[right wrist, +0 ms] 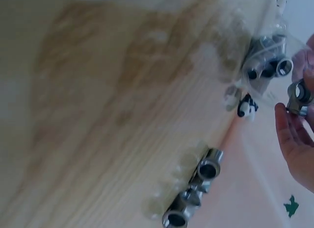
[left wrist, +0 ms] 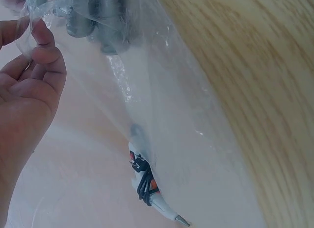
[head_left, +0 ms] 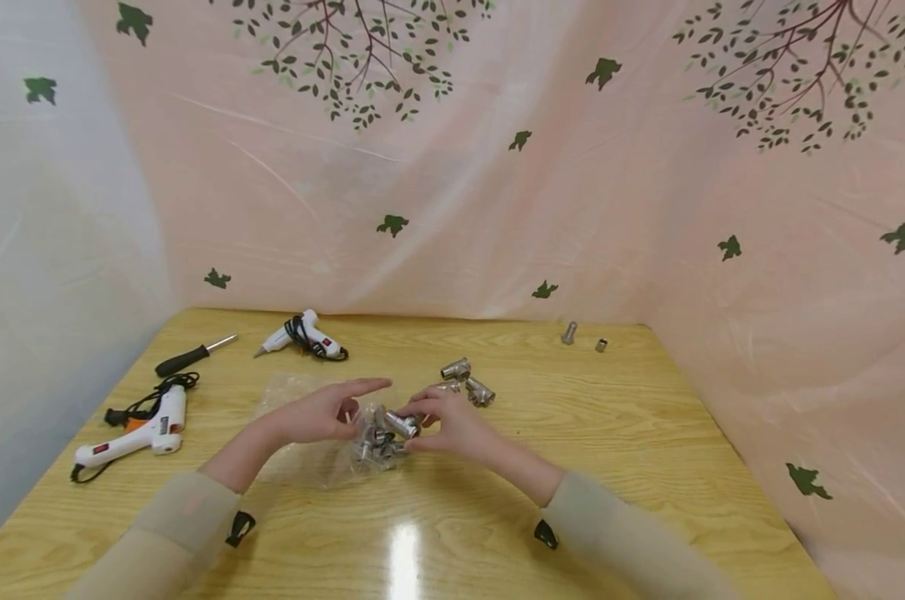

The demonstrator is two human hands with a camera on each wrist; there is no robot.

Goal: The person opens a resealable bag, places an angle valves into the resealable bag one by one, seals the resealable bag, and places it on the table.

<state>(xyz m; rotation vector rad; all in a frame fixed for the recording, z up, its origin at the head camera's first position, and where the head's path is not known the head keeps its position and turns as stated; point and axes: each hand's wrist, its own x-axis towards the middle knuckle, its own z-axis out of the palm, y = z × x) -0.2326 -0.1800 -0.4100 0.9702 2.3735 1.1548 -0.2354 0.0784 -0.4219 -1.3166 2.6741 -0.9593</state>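
Broadly, a pink printed cloth (head_left: 452,167) backs the wooden desk (head_left: 610,433), on which a clear plastic bag (head_left: 302,468) lies spread left of the middle. Of the hands, the left hand (head_left: 313,414) seems to pinch the bag's film between thumb and curled fingers, one finger stretched out; the right hand (head_left: 456,425) pinches a metal fitting (head_left: 402,425) beside the bag's mouth. Next come a far glue gun (head_left: 321,340) and a near glue gun (head_left: 143,435), both to the left, with a screwdriver (head_left: 186,360) between them. Smaller are the bagged fittings (head_left: 381,440), bunched at the mouth, and three loose fittings (head_left: 481,392) just beyond the right hand. Least are a stepped piece (head_left: 569,333) and a short ring (head_left: 601,344) at the far right.

The likeliest trouble is the thin film slipping from the left hand, letting the mouth sag and bagged fittings roll out. The held piece could also snag the film, or the right knuckles knock the loose ones.

The desk's far edge meets the cloth; the near glue gun lies close to the left edge. Open room is widest right of the right forearm.
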